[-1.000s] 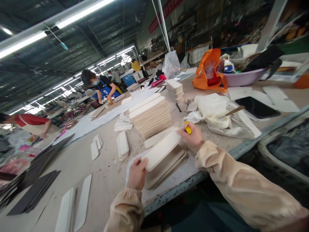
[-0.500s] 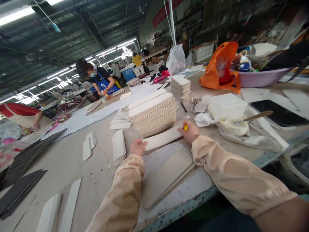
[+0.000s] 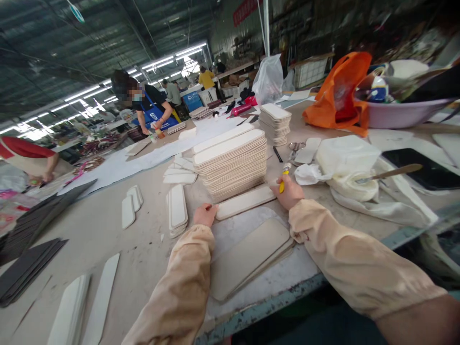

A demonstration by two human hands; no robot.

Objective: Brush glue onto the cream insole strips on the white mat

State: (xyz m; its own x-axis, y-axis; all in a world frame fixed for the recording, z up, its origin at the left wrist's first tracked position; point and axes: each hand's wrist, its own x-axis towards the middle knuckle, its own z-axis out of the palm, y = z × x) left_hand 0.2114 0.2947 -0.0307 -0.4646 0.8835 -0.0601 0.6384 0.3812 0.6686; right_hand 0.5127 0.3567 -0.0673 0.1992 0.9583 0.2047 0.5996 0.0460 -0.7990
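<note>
A cream strip with rounded ends (image 3: 246,202) lies nearly flat in front of a tall stack of similar strips (image 3: 232,165). At its left end my left hand (image 3: 205,214) is closed, fingertips at the strip's edge. My right hand (image 3: 292,192) closes around a small yellow-handled tool with a metal end (image 3: 282,184); its kind is not clear. Those right fingers also touch the strip's right end. Nearer to me, larger rounded beige panels (image 3: 249,258) lie overlapped on a whitish sheet.
Smaller strip piles (image 3: 177,208) lie left, dark sheets (image 3: 27,268) farther left. On the right are scissors (image 3: 296,147), a spatula (image 3: 398,171) on a white tub, a black phone (image 3: 424,165), an orange bag (image 3: 336,96) and a purple basin (image 3: 402,114). A co-worker (image 3: 151,108) stands across.
The strip was bowed and held up between both hands; now it lies flatter against the foot of the stack. My right hand has turned slightly, showing more of the yellow tool.
</note>
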